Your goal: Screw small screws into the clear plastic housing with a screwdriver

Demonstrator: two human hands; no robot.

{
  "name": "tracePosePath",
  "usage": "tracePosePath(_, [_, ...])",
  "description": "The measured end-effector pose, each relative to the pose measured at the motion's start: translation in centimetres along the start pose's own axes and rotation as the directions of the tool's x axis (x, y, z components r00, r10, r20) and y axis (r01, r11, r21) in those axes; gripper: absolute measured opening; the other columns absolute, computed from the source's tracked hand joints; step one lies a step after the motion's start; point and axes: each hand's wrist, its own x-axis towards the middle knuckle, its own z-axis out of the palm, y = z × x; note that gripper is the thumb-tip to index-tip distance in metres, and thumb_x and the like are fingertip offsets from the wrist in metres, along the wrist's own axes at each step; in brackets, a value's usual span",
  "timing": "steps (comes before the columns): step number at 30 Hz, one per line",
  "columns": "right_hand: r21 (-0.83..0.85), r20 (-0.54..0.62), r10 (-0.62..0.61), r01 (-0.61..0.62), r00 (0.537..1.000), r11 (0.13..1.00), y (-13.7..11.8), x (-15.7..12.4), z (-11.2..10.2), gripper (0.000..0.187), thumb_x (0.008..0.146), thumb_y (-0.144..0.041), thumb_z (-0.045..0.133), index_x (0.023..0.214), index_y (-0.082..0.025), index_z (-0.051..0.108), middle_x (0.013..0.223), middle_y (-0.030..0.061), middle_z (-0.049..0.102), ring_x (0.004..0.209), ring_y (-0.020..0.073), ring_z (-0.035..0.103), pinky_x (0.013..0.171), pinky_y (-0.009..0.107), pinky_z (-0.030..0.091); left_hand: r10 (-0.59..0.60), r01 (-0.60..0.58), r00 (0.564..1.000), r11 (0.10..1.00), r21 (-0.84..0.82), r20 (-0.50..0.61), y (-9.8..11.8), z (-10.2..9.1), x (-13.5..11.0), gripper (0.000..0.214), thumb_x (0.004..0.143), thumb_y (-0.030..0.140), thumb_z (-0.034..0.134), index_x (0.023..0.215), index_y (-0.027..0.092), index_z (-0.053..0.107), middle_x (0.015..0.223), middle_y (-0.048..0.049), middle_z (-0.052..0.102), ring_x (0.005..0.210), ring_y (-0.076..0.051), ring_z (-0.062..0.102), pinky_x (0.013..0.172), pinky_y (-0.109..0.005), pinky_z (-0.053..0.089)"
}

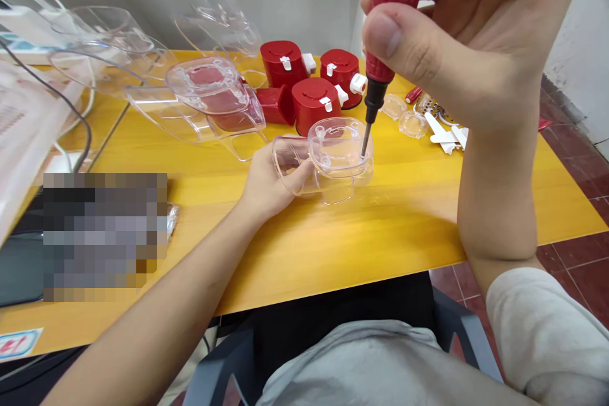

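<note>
A clear plastic housing [340, 168] with a round top rim rests just above or on the yellow table, and my left hand [273, 181] grips it from the left side. My right hand [451, 57] is wrapped round the handle of a red screwdriver [380, 70], raised over the housing. The screwdriver points downward, its metal tip at the right side of the housing's rim, by a small corner post. Whether a screw sits under the tip is too small to tell. Behind the housing stand red plastic containers [316, 101] with white clips and white spouts.
Several clear housings [204, 89] are heaped at the back left. Small clear caps [412, 125], white plastic strips [445, 134] and loose screws lie at the back right. A pixelated patch [104, 238] covers something at the left. The table's [404, 235] front edge is close to my body.
</note>
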Motion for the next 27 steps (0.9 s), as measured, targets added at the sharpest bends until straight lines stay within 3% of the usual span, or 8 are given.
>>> tracePosePath(2, [-0.006, 0.035, 0.048, -0.048, 0.998, 0.999, 1.1, 0.3, 0.2, 0.034, 0.102, -0.054, 0.08, 0.12, -0.026, 0.074, 0.109, -0.0151, 0.076, 0.102, -0.0039, 0.083, 0.082, -0.005, 0.063, 0.007, -0.007, 1.0, 1.0, -0.009, -0.009, 0.0, 0.1, 0.0, 0.045, 0.086, 0.064, 0.102, 0.1, 0.023, 0.087, 0.108, -0.012, 0.094, 0.092, -0.031, 0.089, 0.082, -0.043, 0.074])
tracePosePath(5, [0.051, 0.113, 0.237, -0.244, 0.965, 0.968, 1.7, 0.5, 1.0, 0.064, 0.109, -0.083, 0.054, 0.139, -0.03, 0.074, 0.119, -0.0122, 0.08, 0.131, 0.0029, 0.087, 0.074, -0.01, 0.057, 0.011, -0.011, 1.0, 1.0, -0.014, -0.014, -0.1, 0.0, 0.0, 0.048, 0.085, 0.066, 0.103, 0.101, 0.024, 0.087, 0.109, -0.012, 0.095, 0.093, -0.032, 0.089, 0.084, -0.044, 0.075])
tracePosePath(10, [0.126, 0.171, 0.31, -0.332, 0.935, 0.935, 1.7, 0.6, 2.1, 0.079, 0.108, -0.09, 0.049, 0.151, -0.028, 0.071, 0.123, -0.0093, 0.082, 0.142, 0.0083, 0.085, 0.079, -0.007, 0.062, 0.008, -0.007, 1.0, 1.0, -0.014, 0.008, -0.2, -0.1, 0.1, 0.045, 0.086, 0.065, 0.103, 0.099, 0.025, 0.087, 0.11, -0.0121, 0.095, 0.095, -0.032, 0.09, 0.086, -0.045, 0.076])
tracePosePath(14, [0.053, 0.148, 0.232, -0.242, 0.961, 0.969, 1.4, 0.5, 1.2, 0.082, 0.106, -0.091, 0.054, 0.157, -0.028, 0.071, 0.123, -0.008, 0.081, 0.139, 0.0084, 0.085, 0.082, -0.004, 0.065, -0.002, 0.002, 1.0, 1.0, -0.02, 0.001, -0.1, 0.1, 0.1, 0.048, 0.085, 0.067, 0.103, 0.101, 0.024, 0.087, 0.112, -0.0128, 0.095, 0.096, -0.033, 0.09, 0.087, -0.046, 0.077])
tracePosePath(18, [-0.118, 0.046, 0.0, 0.005, 0.999, 0.993, 0.6, 0.0, 0.3, 0.068, 0.101, -0.071, 0.082, 0.15, -0.023, 0.082, 0.113, -0.009, 0.079, 0.113, -0.0002, 0.083, 0.085, -0.007, 0.061, -0.006, 0.006, 1.0, 1.0, -0.008, -0.006, 0.0, 0.2, 0.1, 0.053, 0.084, 0.072, 0.103, 0.102, 0.024, 0.088, 0.108, -0.0119, 0.094, 0.097, -0.034, 0.09, 0.086, -0.048, 0.078])
tracePosePath(21, [-0.059, 0.058, -0.127, 0.131, 0.99, 0.99, 0.2, -0.3, 0.1, 0.046, 0.109, -0.048, 0.073, 0.138, -0.015, 0.088, 0.111, -0.0099, 0.08, 0.099, -0.0054, 0.077, 0.09, -0.003, 0.059, -0.005, 0.006, 1.0, 1.0, -0.004, 0.005, 0.1, 0.2, 0.1, 0.052, 0.085, 0.073, 0.103, 0.1, 0.026, 0.087, 0.108, -0.0121, 0.094, 0.098, -0.035, 0.09, 0.086, -0.049, 0.077])
tracePosePath(23, [-0.001, 0.091, -0.139, 0.14, 0.986, 0.99, 0.2, -0.3, 0.1, 0.043, 0.11, -0.04, 0.067, 0.139, -0.013, 0.084, 0.117, -0.0111, 0.082, 0.098, -0.0051, 0.078, 0.097, 0.004, 0.063, -0.002, 0.002, 1.0, 1.0, -0.005, 0.003, 0.1, 0.2, 0.1, 0.051, 0.085, 0.072, 0.102, 0.098, 0.026, 0.087, 0.11, -0.0125, 0.094, 0.097, -0.034, 0.09, 0.086, -0.049, 0.077])
tracePosePath(27, [-0.072, 0.106, -0.112, 0.12, 0.988, 0.99, 0.9, -0.2, 0.0, 0.046, 0.108, -0.06, 0.071, 0.127, -0.019, 0.08, 0.103, -0.0124, 0.073, 0.099, -0.0034, 0.069, 0.096, 0.008, 0.065, -0.005, 0.004, 1.0, 1.0, -0.015, -0.023, -0.1, 0.3, 0.0, 0.054, 0.084, 0.075, 0.102, 0.097, 0.026, 0.084, 0.108, -0.0114, 0.094, 0.096, -0.034, 0.09, 0.087, -0.047, 0.076])
